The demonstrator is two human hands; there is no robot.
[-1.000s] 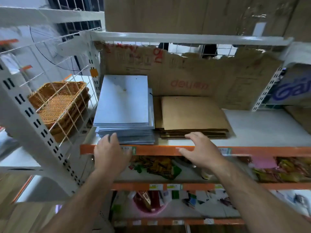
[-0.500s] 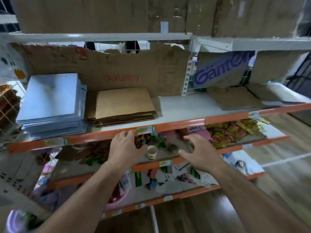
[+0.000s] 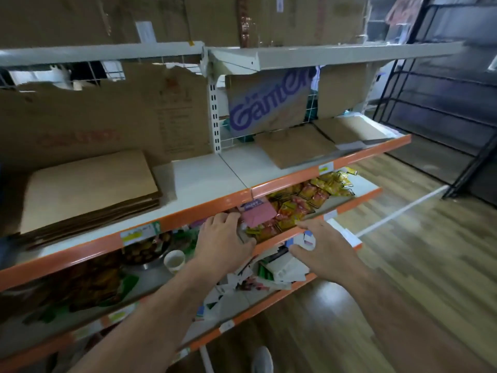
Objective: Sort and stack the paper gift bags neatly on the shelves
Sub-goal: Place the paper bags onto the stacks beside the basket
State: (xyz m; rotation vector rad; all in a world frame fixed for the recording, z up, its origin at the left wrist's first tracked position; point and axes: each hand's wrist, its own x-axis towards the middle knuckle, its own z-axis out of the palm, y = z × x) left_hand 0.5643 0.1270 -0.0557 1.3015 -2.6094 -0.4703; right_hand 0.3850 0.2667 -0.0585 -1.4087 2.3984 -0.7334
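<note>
The stack (image 3: 88, 189) of brown paper bags lies flat on the top shelf (image 3: 204, 179) at 9 o'clock. Its edges are roughly squared and it sits in front of the cardboard (image 3: 107, 125) backing. More bags (image 3: 295, 146) lie in the next bay at 1 o'clock, overlapping at odd angles. These look like the ones left to sort.

Both hands are empty and apart, with fingers loosely spread. They are low at 6 o'clock in front of the second shelf (image 3: 363, 199), well apart from either lot of bags. The left hand (image 3: 226, 240) hangs just beside a pink packet (image 3: 258, 214); I cannot tell whether it touches it. The right hand (image 3: 322, 249) hovers over that shelf's orange rim.

Folded flat, the bags should be light and fairly stiff across the face. They will likely crease at the corners and slide on one another and on the smooth shelf. A good hold would be both long edges of several bags at once, thumbs on top and fingers under, then a tap square against the backing. No handles are visible.

The second shelf holds red and yellow sachets (image 3: 309, 200) at 12 o'clock from the hands and a small cup (image 3: 174, 261) that looks empty. A bowl (image 3: 145, 249) holds something dark, too blurred to name. The third shelf (image 3: 282, 292) holds scattered white cards (image 3: 269, 275).
</note>
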